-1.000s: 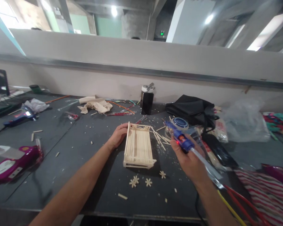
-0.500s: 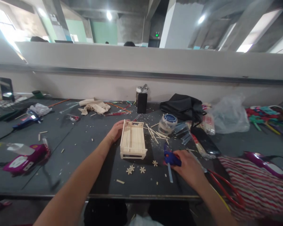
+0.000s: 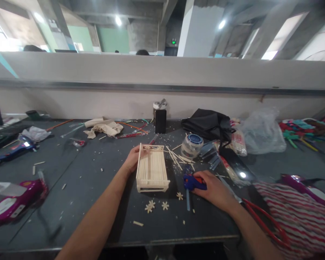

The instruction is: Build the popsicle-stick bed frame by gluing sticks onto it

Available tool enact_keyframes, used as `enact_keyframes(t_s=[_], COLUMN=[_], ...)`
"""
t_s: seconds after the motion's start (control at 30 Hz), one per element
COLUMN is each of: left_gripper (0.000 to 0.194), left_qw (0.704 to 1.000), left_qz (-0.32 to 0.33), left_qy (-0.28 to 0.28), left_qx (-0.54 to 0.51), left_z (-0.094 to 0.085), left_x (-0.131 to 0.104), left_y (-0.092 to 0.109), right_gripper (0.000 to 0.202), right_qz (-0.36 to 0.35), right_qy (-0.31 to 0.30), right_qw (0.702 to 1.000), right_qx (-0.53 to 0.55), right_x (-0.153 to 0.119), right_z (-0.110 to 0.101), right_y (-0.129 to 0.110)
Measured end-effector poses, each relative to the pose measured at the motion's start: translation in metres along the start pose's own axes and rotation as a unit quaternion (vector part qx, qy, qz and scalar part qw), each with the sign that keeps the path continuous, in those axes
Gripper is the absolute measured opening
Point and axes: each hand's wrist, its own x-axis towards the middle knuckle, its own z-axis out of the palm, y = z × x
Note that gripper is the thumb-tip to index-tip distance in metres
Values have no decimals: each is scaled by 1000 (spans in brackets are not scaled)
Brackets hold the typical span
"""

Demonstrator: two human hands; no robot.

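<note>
A small bed-like frame of pale wooden sticks (image 3: 152, 166) stands on the dark table. My left hand (image 3: 133, 159) grips its far left corner, fingers partly hidden behind it. To the right, my right hand (image 3: 209, 186) is closed round a blue glue gun (image 3: 192, 182), from which a clear glue stick (image 3: 188, 200) sticks out toward me. Small star-shaped stick pieces lie in front of the frame, one (image 3: 165, 205) near its front edge and another (image 3: 180, 196) closer to the glue gun.
Loose sticks (image 3: 174, 159) and a blue-lidded jar (image 3: 191, 145) lie right of the frame. Behind stands a black phone (image 3: 160, 121). Red-handled pliers (image 3: 268, 220), striped cloth (image 3: 300, 213) and another phone (image 3: 237, 164) are at right; a purple glue gun (image 3: 13, 200) is at left.
The view has shifted, so the table items sit lower and mostly farther left. The glue gun in my right hand has turned slightly and moved a little nearer the frame.
</note>
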Motion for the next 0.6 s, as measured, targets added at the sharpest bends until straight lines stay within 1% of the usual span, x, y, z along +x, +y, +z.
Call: enact_keyframes(t_s=[0.1, 0.17, 0.23, 0.3, 0.4, 0.47, 0.53, 0.6], left_gripper=[41, 40, 40, 38, 34, 31, 31, 30], left_qw=[1000, 1000, 1000, 1000, 1000, 1000, 999, 999], left_qz=[-3, -5, -10, -13, -9, -2, 1, -1], left_qy=[14, 22, 27, 22, 12, 12, 12, 8], left_qx=[6, 12, 12, 4, -17, -28, -33, -36], left_z=[2, 3, 3, 2, 1, 0, 0, 0], left_x=[-1, -1, 0, 1, 1, 1, 1, 1], left_y=[0, -1, -2, -3, -3, -3, -3, -3], right_gripper=[34, 35, 32, 31, 32, 33, 32, 31], right_qz=[-47, -68, -66, -49, -55, -67, -73, -80], right_qy=[-1, 24, 64, 93, 115, 121, 124, 120], right_qw=[999, 997, 995, 991, 976, 968, 961, 957], right_qx=[-15, -5, 32, 87, 174, 209, 234, 251], right_x=[0, 5, 20, 44, 86, 109, 124, 131], right_z=[-8, -15, -20, -22, -15, -7, 1, 7], right_y=[-4, -11, -23, -38, -59, -69, -74, -77])
